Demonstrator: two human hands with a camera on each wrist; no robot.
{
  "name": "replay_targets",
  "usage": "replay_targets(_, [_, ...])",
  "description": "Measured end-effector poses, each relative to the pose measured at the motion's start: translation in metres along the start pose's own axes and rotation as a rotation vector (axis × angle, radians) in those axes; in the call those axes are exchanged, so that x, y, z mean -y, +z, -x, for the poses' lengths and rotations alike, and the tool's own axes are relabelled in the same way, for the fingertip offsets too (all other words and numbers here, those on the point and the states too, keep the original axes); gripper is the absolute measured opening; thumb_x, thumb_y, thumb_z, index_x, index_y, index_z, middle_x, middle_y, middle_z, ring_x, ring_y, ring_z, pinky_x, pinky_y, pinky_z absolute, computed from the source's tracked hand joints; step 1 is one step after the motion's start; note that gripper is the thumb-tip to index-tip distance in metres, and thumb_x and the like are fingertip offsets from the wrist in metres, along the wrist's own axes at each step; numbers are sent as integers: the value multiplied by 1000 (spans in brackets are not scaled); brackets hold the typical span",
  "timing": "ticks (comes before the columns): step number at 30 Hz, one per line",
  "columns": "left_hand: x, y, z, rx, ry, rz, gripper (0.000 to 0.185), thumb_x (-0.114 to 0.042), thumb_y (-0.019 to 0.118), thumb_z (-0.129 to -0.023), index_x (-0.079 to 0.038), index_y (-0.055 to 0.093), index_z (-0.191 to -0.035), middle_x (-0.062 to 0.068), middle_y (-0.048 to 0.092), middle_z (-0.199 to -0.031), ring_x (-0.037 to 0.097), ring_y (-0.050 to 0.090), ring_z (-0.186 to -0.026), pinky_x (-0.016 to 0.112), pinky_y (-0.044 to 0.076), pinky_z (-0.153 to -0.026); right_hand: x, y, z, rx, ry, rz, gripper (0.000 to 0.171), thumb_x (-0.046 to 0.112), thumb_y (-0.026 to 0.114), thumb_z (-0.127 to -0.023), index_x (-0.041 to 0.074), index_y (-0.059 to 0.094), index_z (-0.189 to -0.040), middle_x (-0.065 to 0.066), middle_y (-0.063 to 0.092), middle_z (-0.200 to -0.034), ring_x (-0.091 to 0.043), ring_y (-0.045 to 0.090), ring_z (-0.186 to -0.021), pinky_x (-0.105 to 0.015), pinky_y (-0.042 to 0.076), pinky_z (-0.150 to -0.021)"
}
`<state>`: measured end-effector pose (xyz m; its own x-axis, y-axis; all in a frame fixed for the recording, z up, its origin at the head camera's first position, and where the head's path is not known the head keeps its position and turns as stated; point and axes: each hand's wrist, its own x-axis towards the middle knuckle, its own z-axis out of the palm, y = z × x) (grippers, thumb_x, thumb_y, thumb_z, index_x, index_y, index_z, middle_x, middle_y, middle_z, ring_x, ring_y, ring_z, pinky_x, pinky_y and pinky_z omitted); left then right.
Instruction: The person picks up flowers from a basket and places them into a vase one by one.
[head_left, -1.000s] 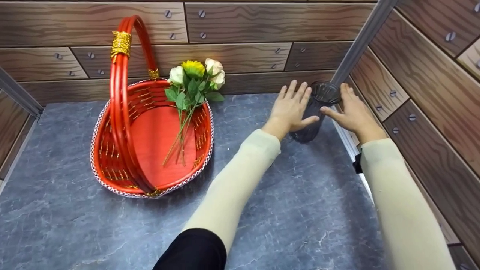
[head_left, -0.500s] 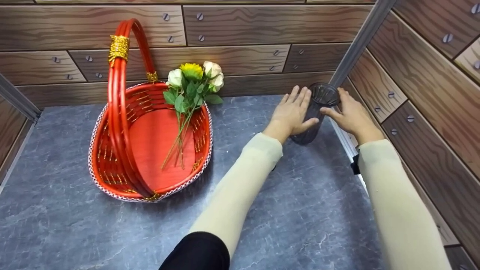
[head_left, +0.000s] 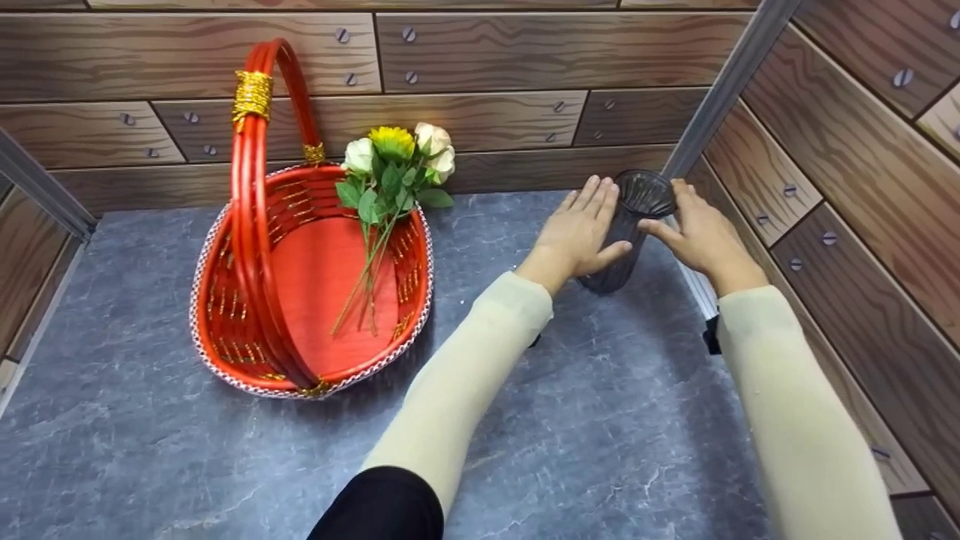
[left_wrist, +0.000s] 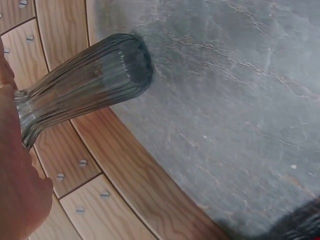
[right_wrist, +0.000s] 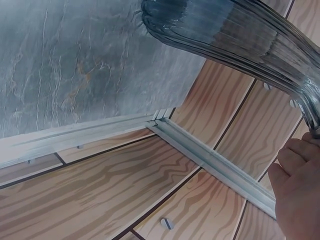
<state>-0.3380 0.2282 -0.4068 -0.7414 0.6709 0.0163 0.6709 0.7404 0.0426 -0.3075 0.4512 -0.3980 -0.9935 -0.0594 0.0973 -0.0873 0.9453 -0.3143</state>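
Note:
A dark, see-through ribbed glass vase [head_left: 646, 196] with a flared rim stands near the right back corner of the table. My left hand [head_left: 574, 238] is along its left side, with straight fingers at the rim and the thumb across the front of the body. On the other side is my right hand [head_left: 703, 234], fingers extended beside the rim and thumb spread toward the vase. In the left wrist view the vase [left_wrist: 95, 75] runs from the hand [left_wrist: 22, 190] down to the tabletop. The right wrist view has fingertips [right_wrist: 292, 155] right at the rim.
A red basket [head_left: 217, 330] with a tall handle stands at left. Two white-headed stems and a yellow flower [head_left: 391, 142] lean over its back right rim, stems inside. Wood-print walls [head_left: 480, 52] enclose the grey marbled table [head_left: 555, 435], with a metal strip [head_left: 694, 289] along its right edge.
The vase's rim and both hands have shifted very slightly left and nearer. The hands keep their spread pose around the vase. The basket and flowers stay put; the view drifts a little.

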Motion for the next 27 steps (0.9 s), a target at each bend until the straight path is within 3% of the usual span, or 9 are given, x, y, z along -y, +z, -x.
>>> replay_targets(8, [8, 2, 14, -8, -9, -36, 89, -68, 23, -100, -8, -7, -160, 5, -6, -169, 19, -9, -155, 35, 4, -126, 14, 7, 4, -12, -17, 24, 105, 66, 53, -93, -7, 14, -156, -35, 18, -158, -51, 18, -146, -64, 18, -117])
replay_targets(18, [16, 8, 31, -16, -10, 6, 91, -68, 23, -100, -7, -11, -159, 6, -11, -168, 20, -12, -154, 35, -1, -126, 29, 18, 9, -30, -22, 35, 104, 67, 52, -93, -5, 15, -157, -34, 18, -159, -53, 20, -145, -66, 21, -115])
replay_targets(27, [30, 11, 48, -46, -4, -21, 88, -65, 22, -101, -6, -9, -159, 7, -9, -168, 21, -11, -154, 36, 2, -126, 46, 28, 10, -57, -46, 33, 104, 68, 50, -93, -6, 16, -156, -31, 19, -160, -50, 21, -147, -64, 21, -116])
